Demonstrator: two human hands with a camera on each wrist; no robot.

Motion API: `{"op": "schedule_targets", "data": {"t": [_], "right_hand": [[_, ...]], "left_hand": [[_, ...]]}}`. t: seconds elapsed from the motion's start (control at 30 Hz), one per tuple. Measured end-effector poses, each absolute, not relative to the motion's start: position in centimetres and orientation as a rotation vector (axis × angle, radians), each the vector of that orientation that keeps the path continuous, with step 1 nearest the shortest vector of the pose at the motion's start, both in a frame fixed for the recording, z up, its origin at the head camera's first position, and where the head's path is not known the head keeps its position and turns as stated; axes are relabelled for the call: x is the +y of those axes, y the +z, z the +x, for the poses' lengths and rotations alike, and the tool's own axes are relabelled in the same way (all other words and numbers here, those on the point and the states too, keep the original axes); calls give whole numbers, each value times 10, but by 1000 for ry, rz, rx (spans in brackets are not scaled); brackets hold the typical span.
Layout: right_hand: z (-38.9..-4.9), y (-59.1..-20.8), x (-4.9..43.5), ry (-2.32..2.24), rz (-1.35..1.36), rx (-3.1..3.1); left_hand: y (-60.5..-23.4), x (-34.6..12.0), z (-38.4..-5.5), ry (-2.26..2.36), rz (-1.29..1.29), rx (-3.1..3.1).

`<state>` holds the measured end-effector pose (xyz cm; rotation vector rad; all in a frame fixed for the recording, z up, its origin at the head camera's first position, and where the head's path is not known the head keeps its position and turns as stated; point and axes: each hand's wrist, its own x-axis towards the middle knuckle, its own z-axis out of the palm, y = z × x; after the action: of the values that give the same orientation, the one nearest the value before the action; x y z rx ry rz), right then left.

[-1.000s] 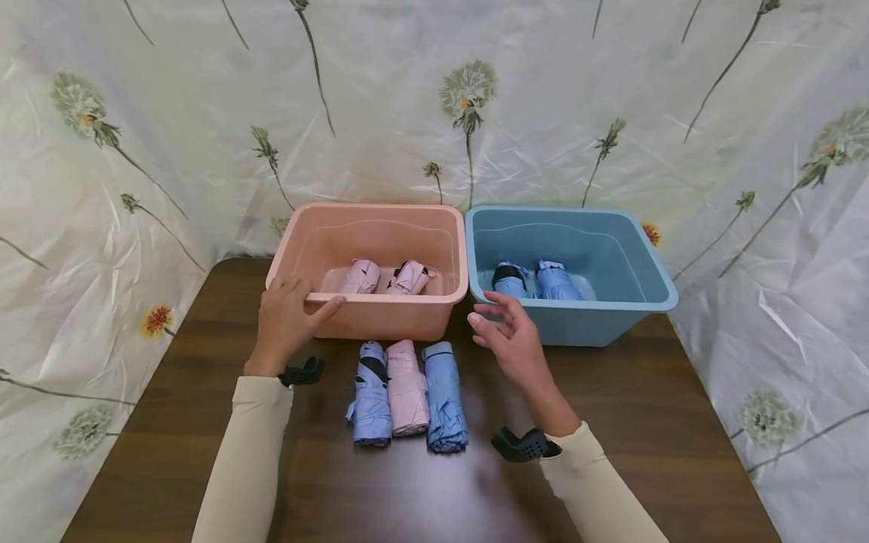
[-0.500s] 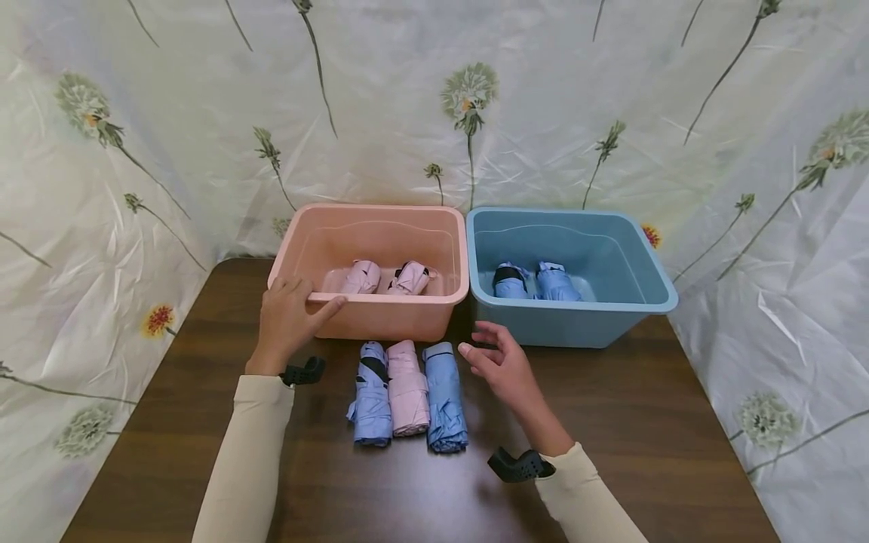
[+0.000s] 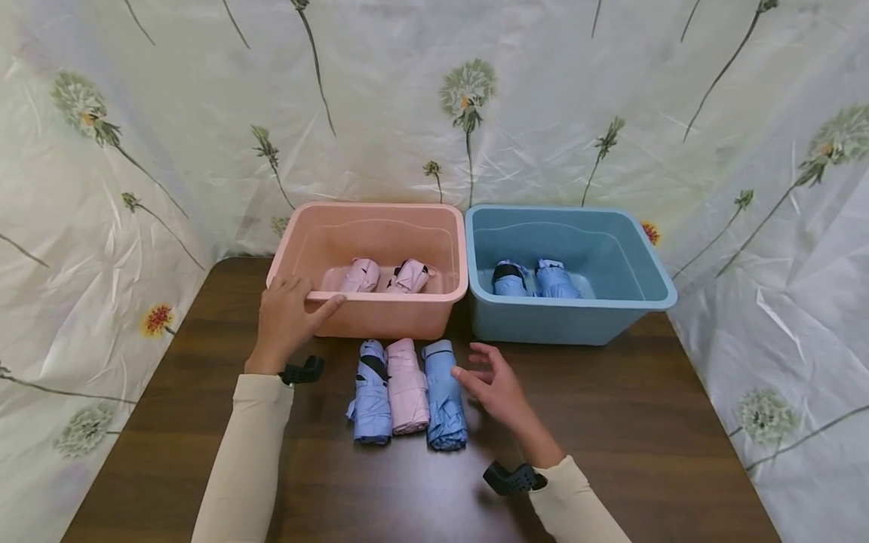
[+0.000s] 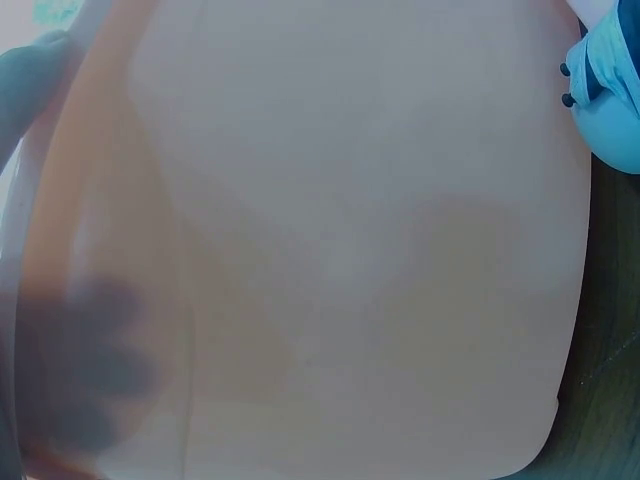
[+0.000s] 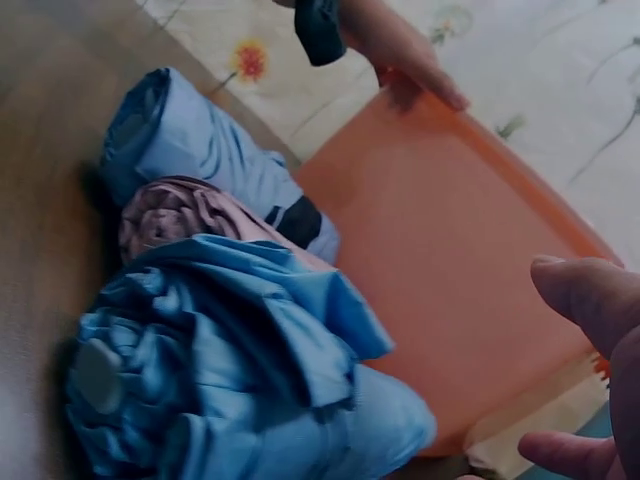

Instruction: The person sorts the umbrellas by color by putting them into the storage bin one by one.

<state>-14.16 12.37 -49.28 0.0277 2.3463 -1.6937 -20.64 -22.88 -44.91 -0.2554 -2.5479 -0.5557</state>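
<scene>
My left hand [image 3: 284, 320] grips the front left corner of the pink bin's [image 3: 387, 318] rim, its thumb along the edge; in the left wrist view, finger shadows show through the bin wall [image 4: 350, 250]. In front of the bin lie three folded umbrellas side by side: a blue one with a black patch [image 3: 371, 400], a pink one [image 3: 408, 392] and a plain blue one [image 3: 445, 400]. My right hand [image 3: 498, 385] hovers just right of the plain blue umbrella, holding nothing, with thumb and fingers spread apart. The right wrist view shows that umbrella's gathered end [image 5: 130, 370] close up.
Two folded pink umbrellas, one on the left [image 3: 361, 275] and one on the right [image 3: 409, 277], lie inside the pink bin. Beside it stands a blue bin [image 3: 543, 324] holding two blue umbrellas [image 3: 557, 280]. A flowered curtain [image 3: 380, 113] hangs behind the dark wooden table [image 3: 611, 422].
My right hand has come down and toward me from the blue bin's front rim to beside the plain blue umbrella. The left hand, bins and umbrellas have stayed put.
</scene>
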Motion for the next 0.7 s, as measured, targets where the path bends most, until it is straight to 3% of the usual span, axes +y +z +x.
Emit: {"op": "schedule_targets", "data": {"t": [0.7], "right_hand": [[-128, -516, 110, -1667, 36, 2363]], "left_hand": [[-451, -229, -208, -569, -257, -2540]]}}
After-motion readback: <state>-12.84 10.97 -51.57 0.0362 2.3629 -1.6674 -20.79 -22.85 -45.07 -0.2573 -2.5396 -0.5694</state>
